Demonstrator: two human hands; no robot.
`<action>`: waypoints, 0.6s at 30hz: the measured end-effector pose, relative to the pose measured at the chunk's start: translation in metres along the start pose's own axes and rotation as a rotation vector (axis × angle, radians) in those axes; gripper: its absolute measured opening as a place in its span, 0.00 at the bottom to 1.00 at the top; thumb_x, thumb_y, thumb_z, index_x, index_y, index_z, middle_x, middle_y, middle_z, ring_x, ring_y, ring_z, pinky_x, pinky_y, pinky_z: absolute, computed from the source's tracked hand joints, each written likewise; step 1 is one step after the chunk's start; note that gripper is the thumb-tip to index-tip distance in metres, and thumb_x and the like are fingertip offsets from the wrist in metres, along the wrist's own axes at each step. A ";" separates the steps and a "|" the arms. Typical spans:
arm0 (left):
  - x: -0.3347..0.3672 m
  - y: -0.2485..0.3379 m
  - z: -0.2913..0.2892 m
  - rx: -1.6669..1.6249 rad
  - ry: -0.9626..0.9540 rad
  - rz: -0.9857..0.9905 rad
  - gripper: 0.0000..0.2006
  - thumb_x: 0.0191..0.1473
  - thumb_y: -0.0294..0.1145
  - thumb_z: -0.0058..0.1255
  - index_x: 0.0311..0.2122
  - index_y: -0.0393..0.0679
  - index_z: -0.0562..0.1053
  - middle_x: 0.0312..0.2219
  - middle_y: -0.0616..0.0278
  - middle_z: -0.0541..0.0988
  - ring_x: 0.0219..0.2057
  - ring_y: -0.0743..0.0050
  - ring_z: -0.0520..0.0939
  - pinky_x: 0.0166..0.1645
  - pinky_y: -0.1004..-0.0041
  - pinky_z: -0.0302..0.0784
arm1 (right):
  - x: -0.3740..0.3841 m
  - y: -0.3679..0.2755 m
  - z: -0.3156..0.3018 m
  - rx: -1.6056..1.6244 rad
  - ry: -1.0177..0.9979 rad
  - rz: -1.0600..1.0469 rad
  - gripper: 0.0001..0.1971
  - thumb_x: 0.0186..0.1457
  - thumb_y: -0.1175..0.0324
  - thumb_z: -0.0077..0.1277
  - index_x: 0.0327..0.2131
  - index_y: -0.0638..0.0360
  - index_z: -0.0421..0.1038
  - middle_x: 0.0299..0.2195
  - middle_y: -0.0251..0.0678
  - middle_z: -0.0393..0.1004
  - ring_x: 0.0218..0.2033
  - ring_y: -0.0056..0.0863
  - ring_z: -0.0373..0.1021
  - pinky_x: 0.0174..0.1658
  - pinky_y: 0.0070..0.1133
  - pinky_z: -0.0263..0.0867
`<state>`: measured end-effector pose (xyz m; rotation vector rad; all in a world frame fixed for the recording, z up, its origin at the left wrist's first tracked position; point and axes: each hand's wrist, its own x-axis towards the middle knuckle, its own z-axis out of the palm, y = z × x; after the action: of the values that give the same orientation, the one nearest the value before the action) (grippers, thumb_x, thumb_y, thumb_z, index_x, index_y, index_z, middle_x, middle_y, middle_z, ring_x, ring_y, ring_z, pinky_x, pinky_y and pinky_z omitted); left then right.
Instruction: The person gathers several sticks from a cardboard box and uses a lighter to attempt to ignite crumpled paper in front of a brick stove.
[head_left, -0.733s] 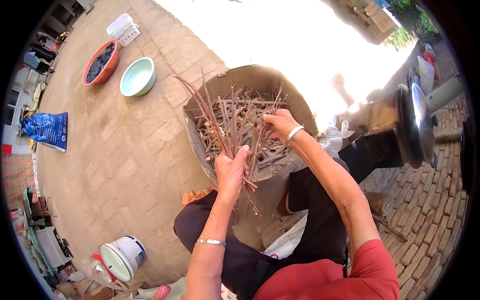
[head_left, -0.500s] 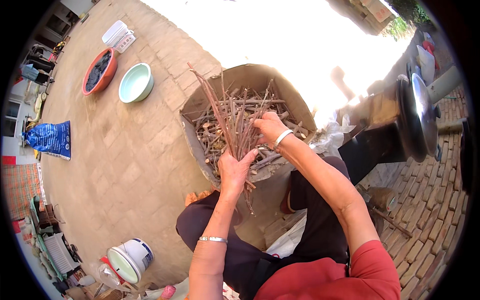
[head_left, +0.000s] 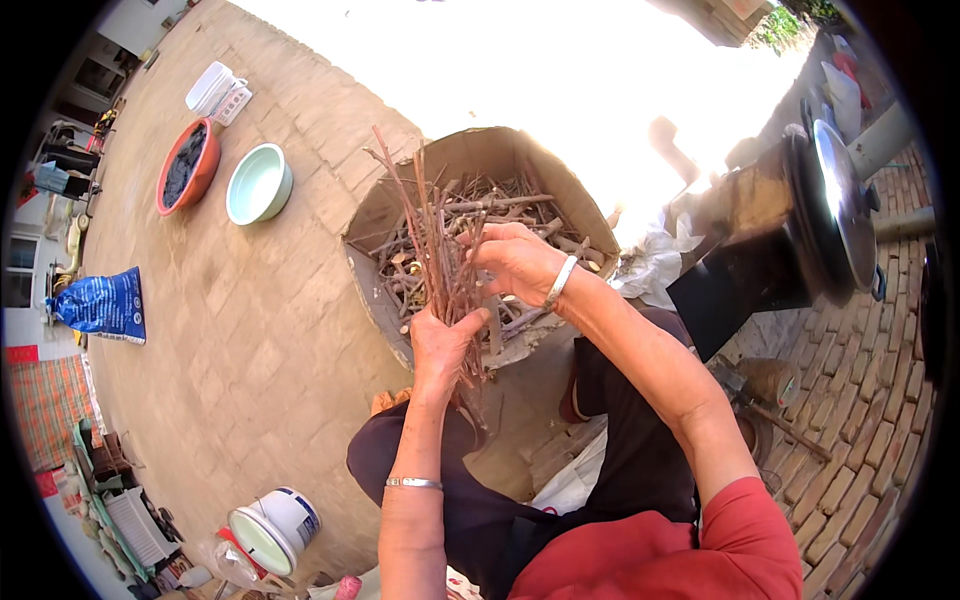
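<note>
My left hand (head_left: 440, 348) is wrapped round the lower part of a bundle of thin brown twigs (head_left: 430, 235). The twigs stand almost upright, their thin tips fanning out above and their butt ends poking out below the fist. At the bundle's right side, my right hand (head_left: 512, 262) has its fingers bent onto some of the twigs; its fingertips are partly hidden among them. Both hands are over the near part of a worn cardboard box (head_left: 490, 150), which holds many cut sticks (head_left: 515, 208) lying crosswise.
A black stove with a lidded pot (head_left: 840, 210) stands close on the right, beside a white plastic bag (head_left: 655, 260). To the left are a pale green basin (head_left: 260, 185), an orange basin (head_left: 207, 170) with dark contents, a blue sack (head_left: 105, 305) and a white bucket (head_left: 285, 525).
The twig bundle has come more upright and shifted slightly left with my left hand. My right hand has moved a little left and down, its fingers more stretched out along the bundle's side.
</note>
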<state>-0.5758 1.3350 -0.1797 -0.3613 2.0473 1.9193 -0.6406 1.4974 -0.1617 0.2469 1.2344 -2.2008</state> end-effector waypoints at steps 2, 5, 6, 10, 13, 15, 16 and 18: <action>-0.002 0.013 -0.003 -0.147 -0.022 -0.063 0.12 0.46 0.23 0.58 0.39 0.36 0.77 0.30 0.62 0.82 0.30 0.77 0.80 0.37 0.75 0.75 | 0.000 -0.002 -0.003 -0.009 -0.014 -0.030 0.16 0.55 0.76 0.45 0.49 0.64 0.67 0.45 0.35 0.71 0.49 0.29 0.67 0.48 0.37 0.68; -0.005 0.018 -0.010 -0.252 -0.058 -0.080 0.13 0.48 0.26 0.59 0.39 0.35 0.75 0.29 0.60 0.81 0.29 0.78 0.80 0.37 0.76 0.75 | 0.000 -0.002 -0.001 -0.123 0.056 -0.063 0.20 0.55 0.75 0.46 0.53 0.63 0.66 0.47 0.35 0.70 0.50 0.28 0.67 0.51 0.33 0.66; -0.005 0.020 -0.012 -0.277 -0.068 -0.092 0.13 0.48 0.27 0.59 0.40 0.35 0.75 0.29 0.60 0.81 0.29 0.78 0.80 0.36 0.76 0.75 | 0.002 -0.001 -0.002 -0.186 0.082 -0.081 0.20 0.55 0.75 0.46 0.53 0.62 0.66 0.47 0.35 0.70 0.50 0.28 0.67 0.52 0.32 0.66; -0.007 0.026 -0.017 -0.337 -0.072 -0.107 0.13 0.49 0.29 0.59 0.40 0.37 0.73 0.29 0.59 0.81 0.30 0.78 0.80 0.35 0.78 0.75 | 0.007 0.003 -0.011 -0.244 0.116 -0.132 0.19 0.55 0.75 0.47 0.52 0.61 0.69 0.47 0.35 0.72 0.50 0.27 0.67 0.54 0.28 0.64; -0.006 0.022 -0.022 -0.341 -0.055 -0.089 0.13 0.50 0.31 0.58 0.40 0.37 0.72 0.30 0.57 0.81 0.30 0.76 0.79 0.34 0.78 0.76 | 0.012 0.002 -0.021 -0.303 0.246 -0.246 0.17 0.54 0.77 0.46 0.49 0.62 0.72 0.46 0.36 0.73 0.50 0.25 0.67 0.53 0.25 0.64; -0.008 0.025 -0.024 -0.358 -0.046 -0.086 0.15 0.51 0.34 0.58 0.41 0.37 0.72 0.30 0.55 0.81 0.29 0.74 0.79 0.34 0.75 0.78 | 0.015 -0.003 -0.026 -0.359 0.334 -0.335 0.14 0.54 0.75 0.49 0.45 0.62 0.74 0.43 0.37 0.75 0.48 0.24 0.69 0.50 0.22 0.65; -0.009 0.023 -0.026 -0.351 -0.034 -0.075 0.15 0.51 0.34 0.58 0.41 0.37 0.71 0.31 0.55 0.81 0.29 0.75 0.79 0.34 0.75 0.78 | 0.015 -0.005 -0.027 -0.352 0.334 -0.325 0.12 0.54 0.75 0.50 0.43 0.62 0.74 0.41 0.37 0.76 0.46 0.23 0.70 0.49 0.22 0.66; -0.007 0.018 -0.031 -0.340 -0.011 -0.054 0.15 0.51 0.34 0.57 0.42 0.37 0.71 0.31 0.54 0.81 0.30 0.75 0.79 0.35 0.74 0.77 | 0.013 -0.009 -0.028 -0.341 0.339 -0.307 0.10 0.54 0.74 0.51 0.40 0.62 0.75 0.38 0.36 0.78 0.42 0.23 0.72 0.47 0.21 0.67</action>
<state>-0.5776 1.3050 -0.1586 -0.4761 1.6812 2.2291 -0.6599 1.5187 -0.1764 0.3170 1.9209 -2.2083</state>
